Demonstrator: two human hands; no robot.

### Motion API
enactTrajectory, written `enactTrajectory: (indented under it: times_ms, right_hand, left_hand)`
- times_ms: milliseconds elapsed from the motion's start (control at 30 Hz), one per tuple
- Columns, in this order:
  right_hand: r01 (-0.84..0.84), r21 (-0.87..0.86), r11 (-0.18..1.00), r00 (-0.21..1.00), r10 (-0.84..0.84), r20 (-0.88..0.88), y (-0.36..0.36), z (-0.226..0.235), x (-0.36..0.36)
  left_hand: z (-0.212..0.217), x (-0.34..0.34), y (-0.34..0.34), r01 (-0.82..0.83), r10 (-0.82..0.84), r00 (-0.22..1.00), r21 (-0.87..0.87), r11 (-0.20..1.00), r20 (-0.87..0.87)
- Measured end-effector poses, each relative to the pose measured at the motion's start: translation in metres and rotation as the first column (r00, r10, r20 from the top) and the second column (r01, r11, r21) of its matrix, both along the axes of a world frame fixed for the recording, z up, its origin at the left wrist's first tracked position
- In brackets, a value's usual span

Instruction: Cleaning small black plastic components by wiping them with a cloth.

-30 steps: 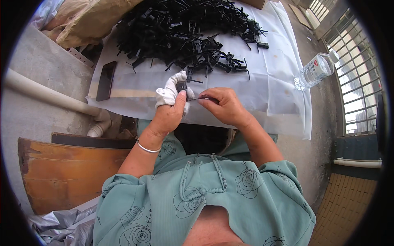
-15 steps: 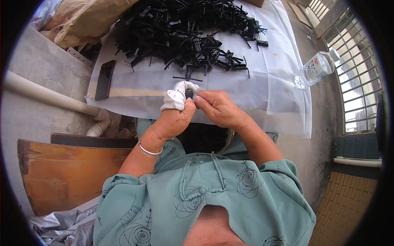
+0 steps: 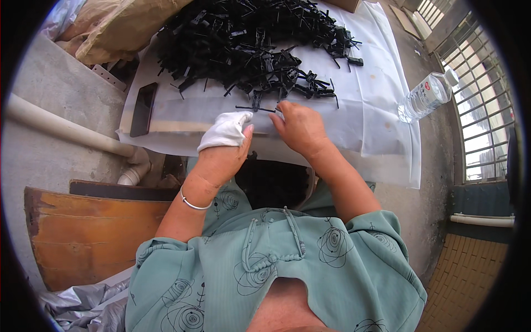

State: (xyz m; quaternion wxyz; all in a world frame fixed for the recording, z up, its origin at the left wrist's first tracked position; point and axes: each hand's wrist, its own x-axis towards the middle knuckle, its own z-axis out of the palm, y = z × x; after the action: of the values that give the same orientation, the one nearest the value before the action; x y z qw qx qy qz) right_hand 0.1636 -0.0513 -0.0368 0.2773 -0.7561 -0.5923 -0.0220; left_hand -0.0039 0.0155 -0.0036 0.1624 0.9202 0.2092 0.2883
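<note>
Black plastic part [image 3: 256, 102]: probably light, stiff, slim-armed; best pinched mid-body. Cannot tell grasp of right hand [image 3: 302, 126] or gloved left hand [image 3: 227, 137].

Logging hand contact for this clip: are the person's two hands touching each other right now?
Apart. The head view shows a strip of white sheet between the left hand and the right hand.
</note>
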Motion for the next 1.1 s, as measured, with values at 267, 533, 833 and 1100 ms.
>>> enactTrajectory:
  times_ms: [267, 533, 833, 1100]
  right_hand:
    - [-0.224, 0.095, 0.970, 0.973, 0.217, 0.081, -0.012, 0.000, -0.007]
    - [-0.059, 0.273, 0.960, 0.813, 0.205, -0.545, -0.015, 0.022, -0.008]
    - [-0.275, 0.172, 0.946, 0.678, 0.318, -0.663, -0.021, 0.027, -0.010]
    - [-0.175, 0.230, 0.957, 0.577, 0.288, -0.764, -0.021, 0.019, -0.019]
  left_hand:
    - [-0.023, 0.030, 0.023, -0.179, 0.180, 0.980, -0.020, 0.984, 0.079]
    - [0.003, 0.022, -0.005, 0.288, -0.019, 0.951, -0.867, 0.406, 0.307]
    - [0.002, 0.020, -0.015, 0.116, 0.050, 0.974, -0.675, 0.729, 0.221]
    - [-0.009, 0.018, -0.015, 0.077, 0.059, 0.957, -0.446, 0.892, 0.282]
